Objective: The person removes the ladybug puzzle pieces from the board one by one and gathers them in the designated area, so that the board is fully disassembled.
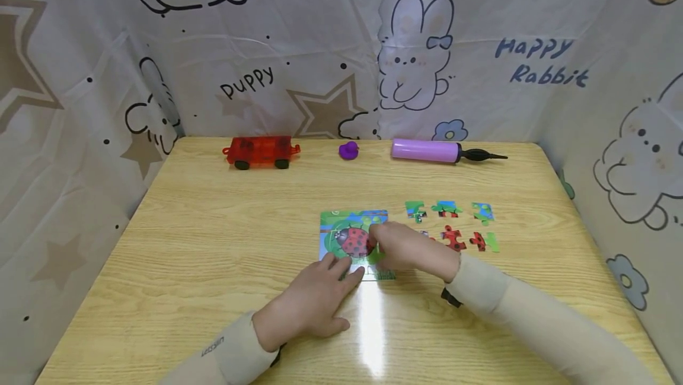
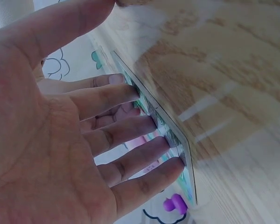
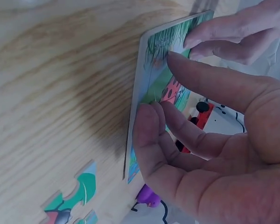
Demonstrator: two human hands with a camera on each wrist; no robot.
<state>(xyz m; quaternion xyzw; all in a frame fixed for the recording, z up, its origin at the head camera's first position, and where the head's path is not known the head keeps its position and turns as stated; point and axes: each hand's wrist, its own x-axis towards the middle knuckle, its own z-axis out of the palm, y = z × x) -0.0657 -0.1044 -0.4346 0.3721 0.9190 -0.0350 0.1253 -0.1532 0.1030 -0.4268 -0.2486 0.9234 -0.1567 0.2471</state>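
Observation:
A ladybug jigsaw puzzle (image 1: pixel 352 236) lies flat in its thin board on the wooden table. My left hand (image 1: pixel 315 299) rests its spread, nearly straight fingertips on the board's near edge, over the printed grass. At the right side my right hand (image 1: pixel 402 245) has curled fingers and thumb around a green puzzle piece (image 3: pixel 156 88), which the fingers partly cover. Several loose pieces lie right of the board in two rows, among them a red spotted piece (image 1: pixel 453 238) and a green-and-blue piece (image 1: pixel 482 212). One piece is partly behind the right hand.
Along the back of the table stand a red toy wagon (image 1: pixel 260 152), a small purple duck (image 1: pixel 349 150) and a lilac hand pump (image 1: pixel 425 150) with a black nozzle. A printed cloth (image 1: pixel 320 35) hangs behind the table and at both sides.

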